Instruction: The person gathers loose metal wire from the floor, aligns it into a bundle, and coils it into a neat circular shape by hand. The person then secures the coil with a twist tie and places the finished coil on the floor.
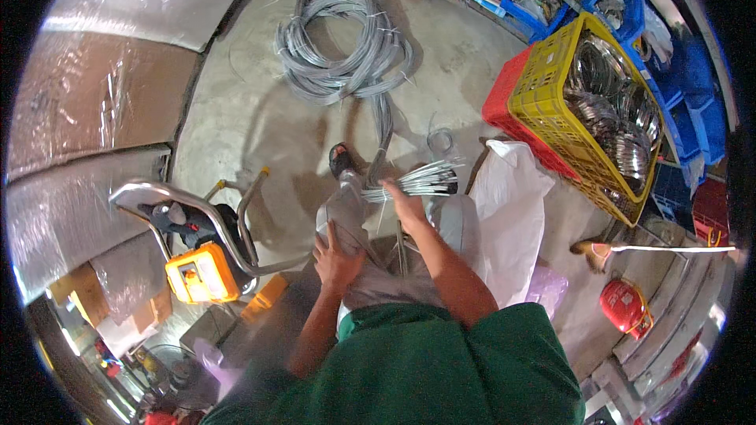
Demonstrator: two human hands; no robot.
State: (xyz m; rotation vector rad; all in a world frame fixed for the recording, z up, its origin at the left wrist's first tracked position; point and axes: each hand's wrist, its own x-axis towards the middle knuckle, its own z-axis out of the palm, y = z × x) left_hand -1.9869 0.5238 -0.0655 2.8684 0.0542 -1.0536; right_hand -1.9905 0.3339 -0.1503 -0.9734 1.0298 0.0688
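Observation:
My right hand [403, 203] is closed round a bundle of thin grey-white cables [429, 179], held over my knees. The cut ends fan out to the right of my fist. From this bundle a thick grey strand [382, 122] runs away along the floor to a large loose coil of cable [382, 35], tied at several places. On my left thigh rests my left hand [337, 264], fingers apart and holding nothing. A small loop of thin cable [441, 140] lies on the floor beyond the fanned ends.
At right, a yellow crate [543, 83] of shiny metal coils stands against a red crate [502, 98]. A white sack [516, 216] lies by my right leg. A tubular metal chair [130, 186] and an orange case [202, 274] are left. Blue bins [630, 20] line the far right.

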